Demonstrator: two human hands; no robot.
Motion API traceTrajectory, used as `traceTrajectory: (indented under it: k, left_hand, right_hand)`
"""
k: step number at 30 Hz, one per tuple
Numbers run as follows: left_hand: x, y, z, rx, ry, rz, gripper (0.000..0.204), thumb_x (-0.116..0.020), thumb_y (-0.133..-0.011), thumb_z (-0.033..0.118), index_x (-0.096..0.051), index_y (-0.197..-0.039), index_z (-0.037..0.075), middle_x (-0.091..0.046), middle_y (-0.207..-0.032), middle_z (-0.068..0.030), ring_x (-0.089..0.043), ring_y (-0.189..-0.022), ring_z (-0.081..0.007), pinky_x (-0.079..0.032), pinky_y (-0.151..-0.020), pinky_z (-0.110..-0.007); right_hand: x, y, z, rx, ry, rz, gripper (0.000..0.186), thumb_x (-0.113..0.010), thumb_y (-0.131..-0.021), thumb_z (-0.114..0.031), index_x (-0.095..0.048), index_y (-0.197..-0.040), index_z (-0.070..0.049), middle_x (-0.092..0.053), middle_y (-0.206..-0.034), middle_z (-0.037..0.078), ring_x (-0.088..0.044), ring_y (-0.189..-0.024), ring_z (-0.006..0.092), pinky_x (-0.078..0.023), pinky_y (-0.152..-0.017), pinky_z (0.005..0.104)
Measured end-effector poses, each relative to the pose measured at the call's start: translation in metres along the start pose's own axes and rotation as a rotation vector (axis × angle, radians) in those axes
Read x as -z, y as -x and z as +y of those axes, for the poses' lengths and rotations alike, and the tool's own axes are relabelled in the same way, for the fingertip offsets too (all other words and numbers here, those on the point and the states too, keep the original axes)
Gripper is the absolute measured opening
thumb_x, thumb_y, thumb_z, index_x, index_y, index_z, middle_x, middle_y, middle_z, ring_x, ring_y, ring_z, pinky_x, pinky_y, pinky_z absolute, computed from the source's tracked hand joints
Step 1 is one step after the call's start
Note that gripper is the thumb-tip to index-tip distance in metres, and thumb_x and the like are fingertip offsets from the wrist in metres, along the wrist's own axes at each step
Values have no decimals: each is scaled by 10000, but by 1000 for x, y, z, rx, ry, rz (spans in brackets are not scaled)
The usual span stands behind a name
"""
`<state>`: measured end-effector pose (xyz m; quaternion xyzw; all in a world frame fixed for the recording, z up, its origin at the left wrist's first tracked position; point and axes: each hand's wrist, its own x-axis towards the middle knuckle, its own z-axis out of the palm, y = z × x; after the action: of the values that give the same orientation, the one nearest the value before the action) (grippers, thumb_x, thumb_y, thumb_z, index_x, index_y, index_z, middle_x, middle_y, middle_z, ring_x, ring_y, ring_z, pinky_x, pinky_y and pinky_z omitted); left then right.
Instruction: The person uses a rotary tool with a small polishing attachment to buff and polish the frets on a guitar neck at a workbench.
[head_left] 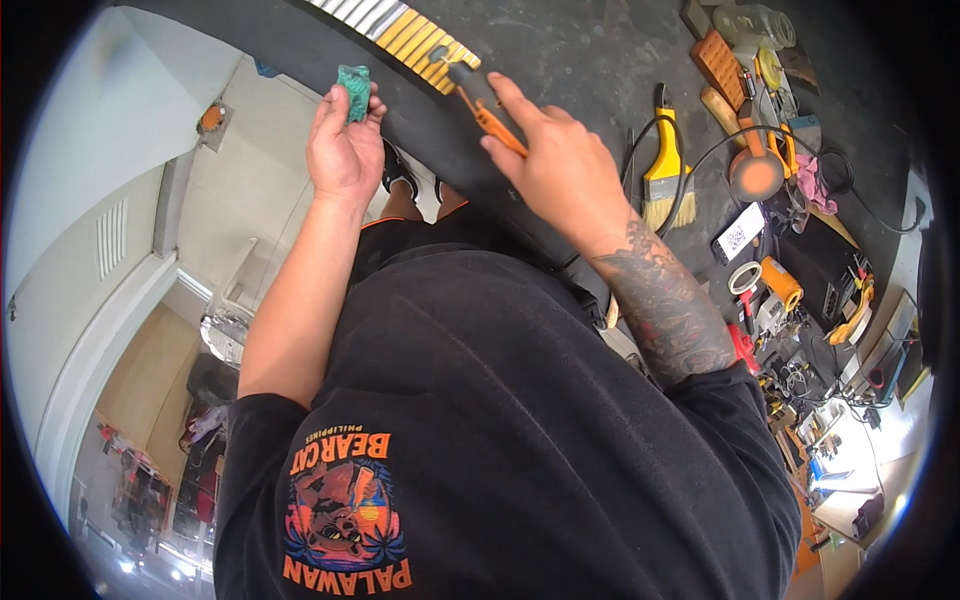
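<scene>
My left hand (pixel 345 150) holds a green, rough-surfaced block (pixel 354 92) between the fingers and thumb, off the table edge. My right hand (pixel 560 165) is closed around an orange and black hand tool (pixel 495 128), whose exact kind I cannot make out. Its dark, blurred tip reaches over a row of narrow strips (pixel 405 38) on the table. The strips beneath the tip are gold-coloured, while those farther left are silvery white. Whether the tip touches them I cannot tell.
On the dark table (pixel 580 50), a yellow-handled brush (pixel 667 170) lies right of my right hand beside a black cable (pixel 707 155). Beyond are an orange round-faced tool (pixel 757 175), a phone (pixel 740 232), a magnifying glass (pixel 744 278), a glass jar (pixel 752 25) and clutter.
</scene>
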<state>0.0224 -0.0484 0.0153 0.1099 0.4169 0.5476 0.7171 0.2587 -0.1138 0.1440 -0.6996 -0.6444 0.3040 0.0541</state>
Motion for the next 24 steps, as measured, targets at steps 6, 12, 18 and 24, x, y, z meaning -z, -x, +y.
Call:
traceTrajectory:
  k: [6, 12, 18, 24]
  left_hand:
    - [0, -2, -8, -4, -30, -3, 298, -614, -1095, 277, -598, -1227, 10, -677, -1145, -146, -616, -1023, -239, -482, -992, -396]
    - [-1, -3, -10, -4, -65, 5, 313, -627, -1088, 275, -585, -1246, 8, -675, -1156, -142, -624, -1033, -242, -486, -992, -400]
    - [-1, -3, -9, -1, -61, 2, 309, -625, -1089, 268, -587, -1248, 5, -675, -1155, -145, -624, -1035, -242, -487, -992, -400]
    - [-3, -2, -8, 7, -66, 6, 309, -621, -1092, 267, -588, -1250, 3, -674, -1157, -149, -622, -1039, -245, -486, -992, -398]
  right_hand:
    - [-9, 6, 12, 41, 131, 21, 637, -696, -999, -349, -471, -1587, -250, -694, -969, 185, -755, -808, 402, -629, -704, 481]
    - [-16, 7, 4, 82, 150, -14, 651, -699, -1002, -322, -445, -1596, -233, -688, -965, 181, -763, -805, 379, -632, -686, 470]
    - [-17, 7, 3, 89, 154, -25, 661, -701, -1004, -300, -433, -1601, -209, -688, -969, 188, -769, -815, 374, -635, -687, 457]
    - [-18, 7, 3, 86, 157, -18, 668, -706, -999, -294, -433, -1602, -201, -690, -976, 191, -769, -813, 373, -636, -688, 453]
